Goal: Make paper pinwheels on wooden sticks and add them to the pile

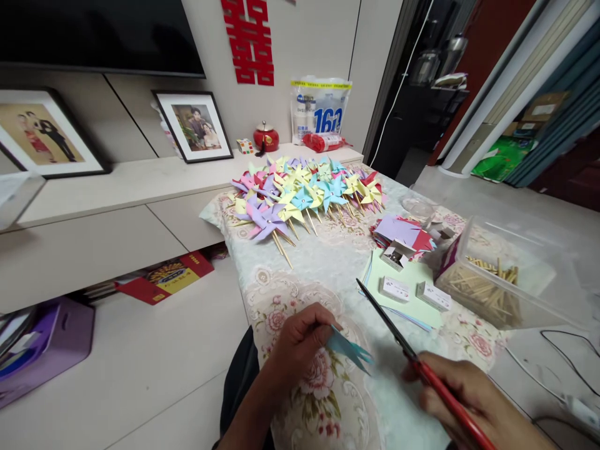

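My left hand (pixel 300 340) pinches a small piece of light blue paper (pixel 349 350) between thumb and fingertips, holding it just above the floral tablecloth (pixel 328 262) at the near edge of the table. The paper's free end, cut into points, sticks out to the right toward my other hand. My right hand (pixel 464 390) is wrapped around the red handles of a pair of scissors (pixel 398 334), whose dark blades lie pressed together and point up and away from me, their tip reaching the edge of a pale green sheet (pixel 407 275). The blades are near the blue paper but not touching it. On that green sheet lie 2 small white boxes (pixel 415 292), and a third, open one sits just beyond them. To the right stands a clear plastic tub (pixel 506 275) holding wooden sticks. Behind the green sheet lies a stack of purple and red paper squares (pixel 403 232). At the far end of the table lies a heap of finished paper pinwheels (pixel 304 190) in yellow, blue, purple and pink.
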Demonstrator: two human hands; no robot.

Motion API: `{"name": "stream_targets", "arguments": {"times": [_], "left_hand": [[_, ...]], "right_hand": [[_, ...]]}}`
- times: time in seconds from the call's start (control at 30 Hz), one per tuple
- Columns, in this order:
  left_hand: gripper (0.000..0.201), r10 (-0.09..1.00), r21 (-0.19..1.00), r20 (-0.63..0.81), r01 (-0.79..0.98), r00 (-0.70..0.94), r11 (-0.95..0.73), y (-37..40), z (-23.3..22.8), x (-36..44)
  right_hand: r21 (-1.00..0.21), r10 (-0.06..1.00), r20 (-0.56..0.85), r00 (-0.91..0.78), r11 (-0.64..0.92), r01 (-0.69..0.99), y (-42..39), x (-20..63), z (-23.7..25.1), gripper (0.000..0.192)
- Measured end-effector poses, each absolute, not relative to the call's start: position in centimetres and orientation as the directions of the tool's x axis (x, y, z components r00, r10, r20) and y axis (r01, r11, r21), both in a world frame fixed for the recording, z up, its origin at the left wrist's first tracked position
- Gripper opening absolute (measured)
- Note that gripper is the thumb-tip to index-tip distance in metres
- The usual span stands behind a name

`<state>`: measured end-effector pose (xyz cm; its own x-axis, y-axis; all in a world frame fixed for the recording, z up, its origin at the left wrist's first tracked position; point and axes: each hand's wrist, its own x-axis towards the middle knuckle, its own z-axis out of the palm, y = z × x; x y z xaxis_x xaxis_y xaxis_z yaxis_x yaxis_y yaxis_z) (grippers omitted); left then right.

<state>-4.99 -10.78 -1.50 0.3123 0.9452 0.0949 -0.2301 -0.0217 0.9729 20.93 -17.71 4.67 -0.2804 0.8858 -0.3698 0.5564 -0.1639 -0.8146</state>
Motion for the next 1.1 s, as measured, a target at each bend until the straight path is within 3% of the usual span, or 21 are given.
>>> {"name": "stream_targets", "arguments": {"times": [0.1, 0.2, 0.37, 0.47, 0.6, 0.7, 0.77, 0.83, 0.9, 0.97, 1.1], "left_hand": [[0.020, 0.943, 0.958, 0.067, -0.285, 0.326, 0.030, -10.9, -1.5, -5.3], [0.020, 0.930, 0.933, 0.018, -0.341, 0.367, 0.116, -11.1, -1.5, -5.8], [0.016, 0.869, 0.882, 0.030, -0.423, 0.493, 0.210, -11.7, -1.9, -5.8], [0.021, 0.860, 0.818, 0.050, -0.515, 0.507, 0.257, -12.2, -1.8, -5.6], [0.024, 0.937, 0.755, -0.049, -0.601, 0.347, 0.262, -11.7, 0.4, -5.6], [0.023, 0.959, 0.778, -0.174, -0.565, 0.226, 0.274, -9.4, 3.0, -5.1], [0.024, 0.973, 0.795, -0.215, -0.564, 0.081, 0.223, -7.0, 4.3, -4.2], [0.029, 0.976, 0.797, -0.205, -0.591, -0.068, 0.126, -4.4, 4.6, -2.9], [0.032, 0.959, 0.780, -0.229, -0.621, -0.167, 0.078, -1.8, 4.2, -1.3], [0.034, 0.945, 0.775, -0.246, -0.629, -0.213, 0.060, 0.2, 3.3, 0.1], [0.034, 0.949, 0.778, -0.246, -0.624, -0.199, 0.071, 2.0, 1.4, 2.1]], "right_hand": [[-0.549, 0.945, -0.239, -0.221, 0.057, 0.834, -14.4, 19.0, 4.7, 0.033], [-0.298, 0.956, -0.182, -0.230, 0.169, 0.940, -11.6, 16.6, 4.5, 0.024], [-0.211, 0.935, -0.133, -0.330, 0.298, 0.931, -8.4, 12.4, 3.9, 0.021], [-0.255, 0.884, -0.173, -0.435, 0.387, 0.886, -7.2, 10.4, 3.7, 0.022], [-0.331, 0.788, -0.200, -0.582, 0.504, 0.798, -5.6, 9.5, 4.4, 0.015], [-0.498, 0.729, -0.206, -0.652, 0.496, 0.712, -3.6, 10.9, 5.8, 0.010], [-0.679, 0.758, -0.079, -0.648, 0.435, 0.592, -1.7, 12.3, 6.3, 0.010], [-0.854, 0.831, 0.025, -0.555, 0.306, 0.421, 0.1, 13.5, 6.0, 0.016], [-0.969, 0.944, 0.115, -0.310, 0.174, 0.173, 1.5, 14.3, 4.8, 0.028], [-0.992, 0.989, 0.124, -0.080, 0.122, -0.033, 2.3, 14.9, 3.2, 0.041], [-0.987, 0.998, 0.055, 0.010, 0.056, -0.153, 2.6, 15.9, 1.3, 0.053]]}}
